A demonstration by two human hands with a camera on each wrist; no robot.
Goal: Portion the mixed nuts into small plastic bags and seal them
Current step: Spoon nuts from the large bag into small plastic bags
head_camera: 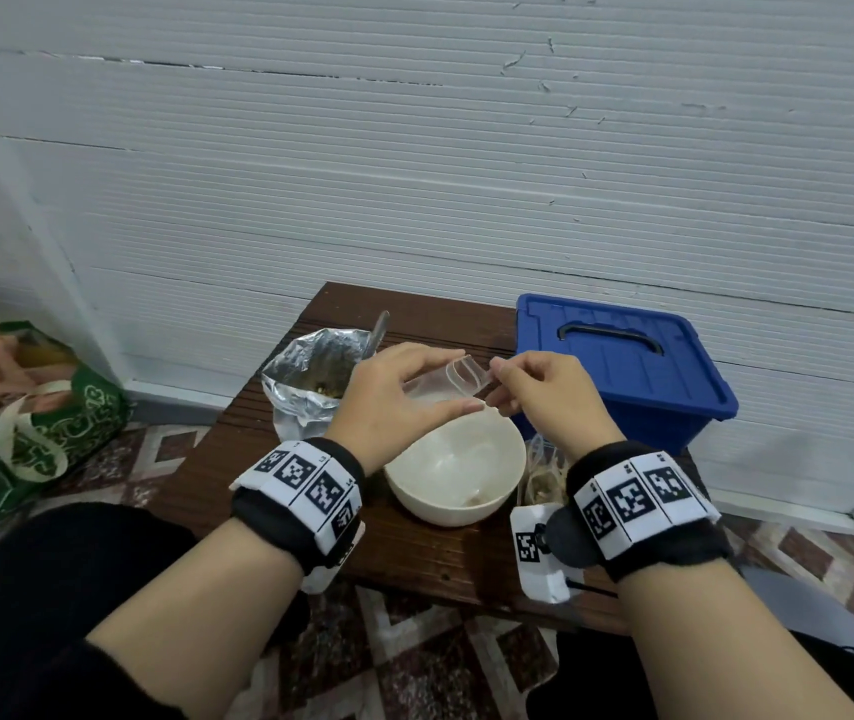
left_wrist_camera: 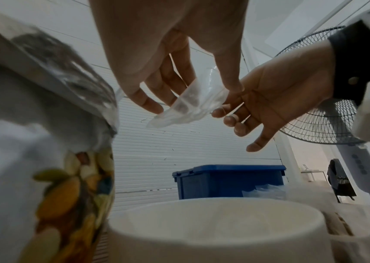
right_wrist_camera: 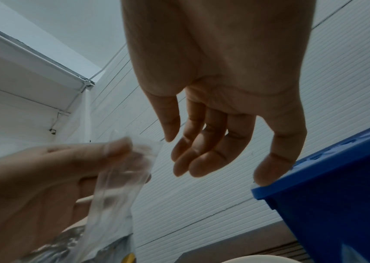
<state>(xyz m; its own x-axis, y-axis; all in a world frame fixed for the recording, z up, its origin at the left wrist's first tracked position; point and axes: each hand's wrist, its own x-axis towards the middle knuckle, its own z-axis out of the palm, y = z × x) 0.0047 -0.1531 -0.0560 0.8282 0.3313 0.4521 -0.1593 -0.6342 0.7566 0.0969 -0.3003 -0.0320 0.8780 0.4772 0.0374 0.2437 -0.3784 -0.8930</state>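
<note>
My left hand [head_camera: 453,389] holds a small clear plastic bag [head_camera: 469,375] between thumb and fingers, above a white bowl [head_camera: 466,517]. The bag [left_wrist_camera: 190,105] looks empty and its mouth is partly spread. My right hand [head_camera: 505,379] is at the bag's right edge with relaxed fingers [right_wrist_camera: 193,160]; no pinch shows in the right wrist view. A foil pouch of mixed nuts [head_camera: 305,371] stands open left of the bowl, with a spoon [head_camera: 379,330] sticking out. A few scraps lie at the bowl's bottom.
A blue lidded box [head_camera: 622,366] sits at the back right of the small brown table [head_camera: 414,553]. Clear bags [head_camera: 544,475] lie between the bowl and box. A green bag [head_camera: 51,423] is on the floor, left. A standing fan [left_wrist_camera: 325,121] is to the right.
</note>
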